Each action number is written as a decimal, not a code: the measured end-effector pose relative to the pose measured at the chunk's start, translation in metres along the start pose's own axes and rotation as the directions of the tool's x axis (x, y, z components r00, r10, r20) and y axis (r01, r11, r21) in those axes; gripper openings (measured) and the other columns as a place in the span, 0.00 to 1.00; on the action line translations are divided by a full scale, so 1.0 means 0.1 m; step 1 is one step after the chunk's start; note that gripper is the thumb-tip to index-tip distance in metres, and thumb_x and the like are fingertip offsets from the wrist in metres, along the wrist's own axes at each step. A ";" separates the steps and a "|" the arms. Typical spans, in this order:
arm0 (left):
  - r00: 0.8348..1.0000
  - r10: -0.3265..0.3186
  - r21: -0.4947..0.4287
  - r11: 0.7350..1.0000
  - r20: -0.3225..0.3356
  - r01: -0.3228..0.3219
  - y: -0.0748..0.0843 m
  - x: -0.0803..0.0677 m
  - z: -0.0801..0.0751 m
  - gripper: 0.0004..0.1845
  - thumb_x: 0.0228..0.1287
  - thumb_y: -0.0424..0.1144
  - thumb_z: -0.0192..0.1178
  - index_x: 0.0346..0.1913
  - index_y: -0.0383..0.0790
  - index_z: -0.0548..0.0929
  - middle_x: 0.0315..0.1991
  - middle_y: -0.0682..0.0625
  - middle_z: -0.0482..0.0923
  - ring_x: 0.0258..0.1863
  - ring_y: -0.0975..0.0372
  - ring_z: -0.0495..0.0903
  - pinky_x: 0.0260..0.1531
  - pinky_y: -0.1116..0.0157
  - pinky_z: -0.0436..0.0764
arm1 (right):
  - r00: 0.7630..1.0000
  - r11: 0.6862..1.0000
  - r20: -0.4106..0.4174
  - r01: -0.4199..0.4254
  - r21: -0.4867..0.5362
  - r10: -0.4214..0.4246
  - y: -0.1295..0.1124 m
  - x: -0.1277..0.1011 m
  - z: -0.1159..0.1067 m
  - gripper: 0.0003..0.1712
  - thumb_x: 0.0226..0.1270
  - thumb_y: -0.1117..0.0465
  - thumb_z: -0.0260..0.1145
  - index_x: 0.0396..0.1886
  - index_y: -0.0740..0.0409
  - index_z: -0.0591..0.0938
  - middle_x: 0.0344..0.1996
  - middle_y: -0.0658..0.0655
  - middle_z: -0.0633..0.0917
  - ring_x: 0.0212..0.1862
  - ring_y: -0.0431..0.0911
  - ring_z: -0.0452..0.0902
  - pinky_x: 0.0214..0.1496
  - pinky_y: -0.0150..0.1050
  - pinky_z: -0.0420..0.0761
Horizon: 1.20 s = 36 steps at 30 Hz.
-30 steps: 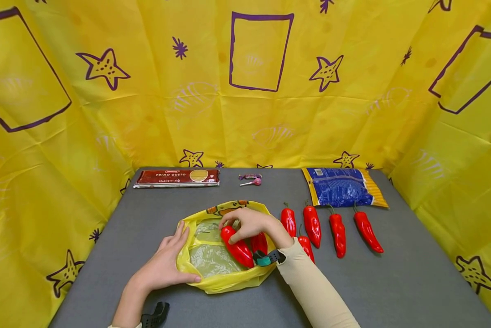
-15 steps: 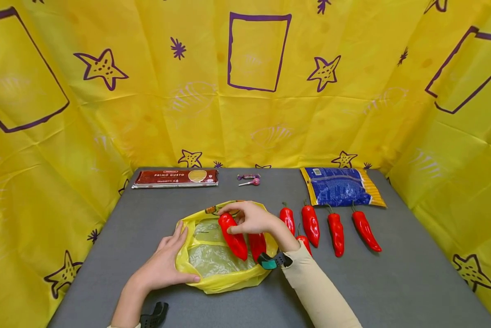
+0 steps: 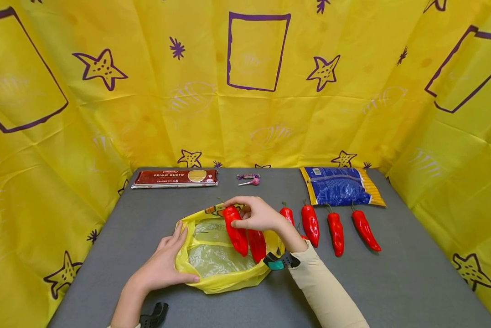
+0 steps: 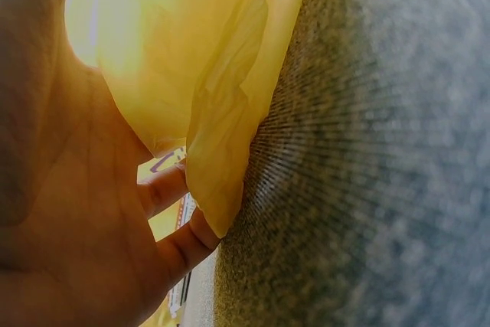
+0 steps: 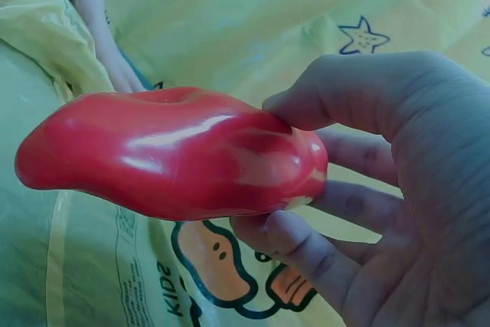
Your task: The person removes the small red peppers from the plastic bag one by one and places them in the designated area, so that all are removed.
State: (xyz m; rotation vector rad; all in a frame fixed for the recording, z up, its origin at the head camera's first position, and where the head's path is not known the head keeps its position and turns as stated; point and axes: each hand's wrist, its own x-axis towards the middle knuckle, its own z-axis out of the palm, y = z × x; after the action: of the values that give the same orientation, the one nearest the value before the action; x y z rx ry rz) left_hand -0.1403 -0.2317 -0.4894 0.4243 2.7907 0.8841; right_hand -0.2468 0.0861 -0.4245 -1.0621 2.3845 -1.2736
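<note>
In the head view my right hand [image 3: 256, 214] pinches a red pepper [image 3: 235, 232] near its stem end, over the mouth of a yellow plastic bag [image 3: 220, 284]. The right wrist view shows the pepper [image 5: 168, 155] between thumb and fingers, its tip pointing away from the palm. Another red pepper [image 3: 256, 246] lies inside the bag on the right, partly covered by the right hand. My left hand [image 3: 167, 259] rests against the bag's left side, fingers and thumb spread along the rim. In the left wrist view, bag plastic [image 4: 222, 112] overlaps the fingertips.
Several red peppers [image 3: 335, 234] lie on the grey table [image 3: 393, 291] to the right, one mostly hidden by the right arm. Behind them is a blue and yellow packet [image 3: 339, 187]. A spaghetti pack [image 3: 175, 177], a wrapped candy [image 3: 248, 176] and a lollipop [image 3: 253, 181] lie at the back.
My right hand has raised the pepper from low in the bag up towards the far rim, then shifted slightly right with it. The left hand has stayed in place.
</note>
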 end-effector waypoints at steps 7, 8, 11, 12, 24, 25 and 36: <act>1.000 -0.005 -0.004 1.000 0.006 0.005 0.01 0.00 0.00 0.77 0.41 0.74 0.79 0.86 0.38 0.49 0.88 0.43 0.33 0.77 0.40 0.54 0.65 0.34 0.71 | 0.999 1.000 -0.044 0.009 0.006 -0.009 -0.03 -0.12 -0.08 0.29 0.68 0.62 0.74 0.68 0.60 0.81 0.53 0.57 0.86 0.30 0.41 0.79 0.38 0.35 0.82; 1.000 -0.005 -0.004 1.000 0.005 0.005 0.00 0.00 0.00 0.77 0.41 0.74 0.79 0.86 0.38 0.49 0.88 0.43 0.33 0.77 0.40 0.54 0.65 0.34 0.70 | 0.999 1.000 -0.053 0.010 0.010 -0.009 -0.04 -0.14 -0.09 0.29 0.68 0.62 0.73 0.68 0.60 0.81 0.52 0.56 0.86 0.30 0.41 0.79 0.38 0.35 0.83; 1.000 0.000 -0.003 1.000 0.004 0.000 0.00 0.00 0.00 0.77 0.41 0.74 0.79 0.86 0.38 0.49 0.88 0.43 0.33 0.77 0.40 0.54 0.65 0.33 0.70 | 0.996 1.000 -0.089 0.013 0.011 -0.012 -0.06 -0.21 -0.14 0.29 0.69 0.62 0.73 0.69 0.58 0.81 0.51 0.55 0.87 0.30 0.42 0.79 0.36 0.36 0.83; 1.000 0.002 -0.001 1.000 0.002 -0.002 0.00 0.00 0.00 0.77 0.41 0.74 0.79 0.86 0.37 0.49 0.88 0.43 0.33 0.77 0.40 0.54 0.65 0.33 0.70 | 0.994 1.000 -0.105 0.013 0.006 -0.012 -0.06 -0.24 -0.15 0.29 0.68 0.62 0.73 0.69 0.57 0.81 0.52 0.54 0.87 0.30 0.42 0.80 0.37 0.36 0.83; 1.000 0.002 0.000 1.000 0.001 -0.002 0.00 -0.01 0.00 0.77 0.41 0.75 0.79 0.86 0.37 0.50 0.88 0.42 0.33 0.77 0.39 0.54 0.65 0.33 0.70 | 0.964 1.000 -0.265 0.008 0.020 -0.003 0.02 -0.72 -0.35 0.27 0.68 0.66 0.73 0.66 0.47 0.83 0.57 0.52 0.85 0.38 0.47 0.84 0.44 0.38 0.85; 1.000 0.001 0.000 1.000 0.003 -0.001 0.01 -0.01 0.00 0.77 0.42 0.75 0.79 0.86 0.37 0.49 0.88 0.42 0.33 0.77 0.39 0.54 0.65 0.33 0.70 | 0.964 1.000 -0.267 0.004 0.022 0.002 0.04 -0.77 -0.37 0.27 0.68 0.66 0.73 0.66 0.47 0.83 0.57 0.53 0.85 0.38 0.47 0.85 0.44 0.38 0.85; 1.000 0.006 0.007 1.000 -0.005 -0.006 0.01 -0.01 0.00 0.77 0.41 0.75 0.79 0.86 0.37 0.50 0.88 0.42 0.34 0.77 0.39 0.55 0.65 0.33 0.70 | 0.934 0.994 -0.340 -0.103 0.024 0.105 0.39 -1.46 -0.60 0.26 0.70 0.65 0.74 0.66 0.52 0.82 0.47 0.58 0.86 0.34 0.47 0.83 0.36 0.38 0.84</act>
State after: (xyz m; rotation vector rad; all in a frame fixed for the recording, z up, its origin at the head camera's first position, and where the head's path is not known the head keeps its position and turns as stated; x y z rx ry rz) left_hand -0.1395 -0.2309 -0.4884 0.4317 2.7993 0.8780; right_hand -0.1935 0.2389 -0.4375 -0.7490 2.6404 -1.5317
